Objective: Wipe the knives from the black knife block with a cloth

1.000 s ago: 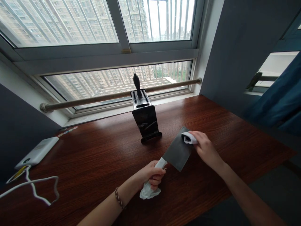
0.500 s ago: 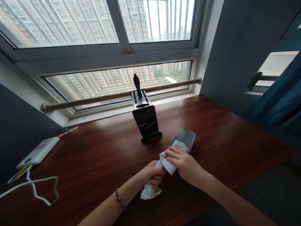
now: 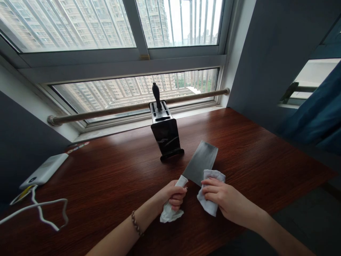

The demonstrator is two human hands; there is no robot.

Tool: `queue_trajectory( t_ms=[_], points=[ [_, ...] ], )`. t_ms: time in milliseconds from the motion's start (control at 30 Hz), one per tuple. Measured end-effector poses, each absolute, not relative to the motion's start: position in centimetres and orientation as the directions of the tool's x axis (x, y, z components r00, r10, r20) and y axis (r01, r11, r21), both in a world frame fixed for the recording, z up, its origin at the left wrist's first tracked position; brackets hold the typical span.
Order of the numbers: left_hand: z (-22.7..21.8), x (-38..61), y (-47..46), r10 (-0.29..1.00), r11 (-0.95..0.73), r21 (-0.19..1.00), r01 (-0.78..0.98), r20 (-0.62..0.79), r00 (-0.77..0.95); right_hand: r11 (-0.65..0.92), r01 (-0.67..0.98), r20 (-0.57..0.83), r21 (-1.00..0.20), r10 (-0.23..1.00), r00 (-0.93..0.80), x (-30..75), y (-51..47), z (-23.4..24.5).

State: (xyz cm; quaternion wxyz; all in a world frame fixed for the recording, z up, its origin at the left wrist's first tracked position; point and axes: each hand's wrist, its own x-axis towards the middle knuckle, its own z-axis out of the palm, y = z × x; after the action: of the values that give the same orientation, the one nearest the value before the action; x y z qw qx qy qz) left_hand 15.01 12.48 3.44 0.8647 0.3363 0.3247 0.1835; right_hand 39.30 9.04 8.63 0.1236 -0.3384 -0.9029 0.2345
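My left hand [image 3: 173, 195] is closed around the handle of a cleaver [image 3: 201, 161], and a white cloth wraps that handle. The wide grey blade points away from me over the dark wooden table [image 3: 112, 177]. My right hand [image 3: 221, 197] grips a second white cloth [image 3: 210, 192] just to the right of the blade's near end, off the steel. A black knife block [image 3: 165, 134] stands upright behind the blade, with one dark handle sticking out of its top.
A white power bank [image 3: 44, 171] with a white cable [image 3: 39, 209] lies at the table's left edge. A round rail [image 3: 133, 106] runs along the window sill. A dark wall and blue fabric [image 3: 317, 110] stand at the right.
My right hand slid the cloth from the blade's far tip back along the steel to its near end, then off to the right. The blade shows bare again.
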Motion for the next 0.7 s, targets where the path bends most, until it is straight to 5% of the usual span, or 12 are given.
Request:
queue_trajectory(
  t_ms=[167, 300, 433, 500, 567, 633, 700],
  points=[
    [3.3, 14.9, 12.6, 0.534, 0.712, 0.695, -0.102, -0.442, 0.721, 0.416, 0.663, -0.059, -0.623, 0.82, -0.569, 43.7, 9.2, 9.1],
    [3.2, 14.9, 12.7, 0.524, 0.717, 0.69, -0.098, -0.441, 0.728, 0.278, 0.807, 0.118, -0.522, 0.96, -0.254, 46.8, 10.0, 6.5],
    [3.0, 14.8, 12.8, 0.518, 0.717, 0.691, -0.092, -0.439, 0.734, 0.333, 0.75, 0.159, -0.572, 0.942, -0.297, 45.4, 9.2, 7.0],
    [3.0, 14.8, 12.9, 0.515, 0.716, 0.693, -0.084, -0.443, 0.734, 0.331, 0.579, 0.181, -0.745, 0.936, -0.303, 43.1, 8.2, 9.4],
    [3.2, 14.9, 12.9, 0.51, 0.715, 0.695, -0.074, -0.447, 0.736, 0.25, 0.152, 0.177, -0.956, 0.908, -0.379, 40.3, 7.0, 12.4],
    [3.4, 14.9, 12.8, 0.507, 0.711, 0.7, -0.066, -0.445, 0.738, 0.049, -0.406, 0.281, -0.912, 0.796, -0.536, 37.9, 5.8, 15.6],
    [3.7, 15.0, 12.7, 0.511, 0.705, 0.706, -0.065, -0.442, 0.737, -0.242, -0.567, 0.313, -0.787, 0.636, -0.705, 36.2, 4.7, 18.6]
  ],
)
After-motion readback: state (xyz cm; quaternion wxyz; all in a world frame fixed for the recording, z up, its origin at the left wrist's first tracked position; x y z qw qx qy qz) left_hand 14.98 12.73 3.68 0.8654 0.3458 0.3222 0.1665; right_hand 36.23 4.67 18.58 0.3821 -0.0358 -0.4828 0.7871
